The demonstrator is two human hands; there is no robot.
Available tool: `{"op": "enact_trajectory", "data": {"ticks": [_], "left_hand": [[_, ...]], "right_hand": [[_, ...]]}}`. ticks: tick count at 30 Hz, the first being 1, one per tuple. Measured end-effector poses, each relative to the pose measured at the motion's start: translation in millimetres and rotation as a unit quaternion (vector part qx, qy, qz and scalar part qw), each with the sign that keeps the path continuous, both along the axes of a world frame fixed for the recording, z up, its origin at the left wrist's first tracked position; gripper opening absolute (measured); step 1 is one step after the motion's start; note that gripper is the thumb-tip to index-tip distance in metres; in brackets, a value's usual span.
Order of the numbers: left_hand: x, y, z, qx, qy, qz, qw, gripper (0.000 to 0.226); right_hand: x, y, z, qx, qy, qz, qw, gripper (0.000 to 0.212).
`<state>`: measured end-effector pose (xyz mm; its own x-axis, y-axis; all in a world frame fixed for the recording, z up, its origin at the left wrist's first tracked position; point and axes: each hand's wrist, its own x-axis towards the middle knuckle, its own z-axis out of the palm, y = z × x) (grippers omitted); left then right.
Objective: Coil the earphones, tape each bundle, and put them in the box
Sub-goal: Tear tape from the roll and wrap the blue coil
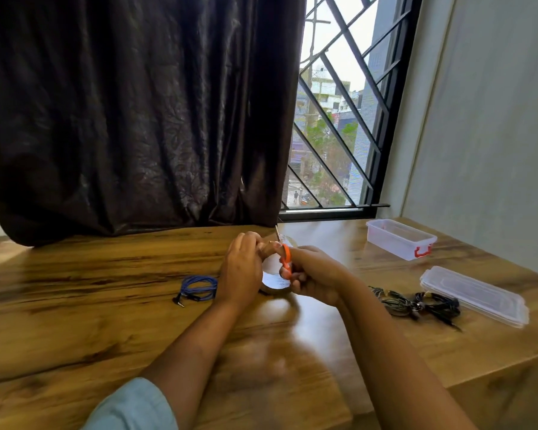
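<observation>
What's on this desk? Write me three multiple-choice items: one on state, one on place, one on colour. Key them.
1. The box is: A closed; B open, lid lying apart on the table; C upside down.
2. The blue earphones lie: A in the box; B on the lid; C on the table, left of the left hand holding the tape roll.
3. The scissors in the right hand have handles: A orange; B green; C black.
Key: B, lid rests apart; C, coil sits beside the left hand; A, orange loops show in the grip.

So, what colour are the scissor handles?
Orange; the head view shows the scissor handles in the right hand.
</observation>
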<state>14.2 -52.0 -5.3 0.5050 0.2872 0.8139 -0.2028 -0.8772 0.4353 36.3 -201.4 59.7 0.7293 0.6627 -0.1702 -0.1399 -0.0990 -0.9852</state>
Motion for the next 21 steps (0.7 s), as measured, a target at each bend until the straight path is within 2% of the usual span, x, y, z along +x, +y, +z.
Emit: {"op": "enact_trajectory", "data": {"ticks": [3,5,9,12,15,17,21], "left_hand": [[1.8,3.0,-0.6,-0.023,-0.013,-0.011,1.000,0.008],[2.6,3.7,0.2,-0.033,-0.014,-0.018,0.999,0.009],[3.7,2.5,3.4,-0.070,-0.001,-0.039,0.997,0.011],[3.9,4.7,5.0,-0.114,0.014,-0.077,0.990,0.013],[1.9,4.0,7.9,-0.161,0.033,-0.124,0.979,0.018],[0.9,2.5,10.4,-0.201,0.049,-0.149,0.967,0.018],[-0.7,0.6,13.9,-0.325,0.072,-0.216,0.918,0.022]], "right_hand": [[3.7,-7.8,1.2,0.029,-0.029,-0.033,0.999,0.024],[6.4,-12.4,4.4,0.007,-0.095,-0.081,0.992,0.027],[21.1,-5.1,4.9,-0.053,-0.291,-0.194,0.935,0.023],[31.2,6.7,1.3,-0.074,-0.374,-0.211,0.900,0.021],[39.2,12.9,6.5,-0.182,-0.393,-0.190,0.881,0.025],[42.3,12.4,15.2,-0.239,-0.364,-0.158,0.886,0.027],[41.4,8.7,22.0,-0.268,-0.331,-0.116,0.898,0.031]]}}
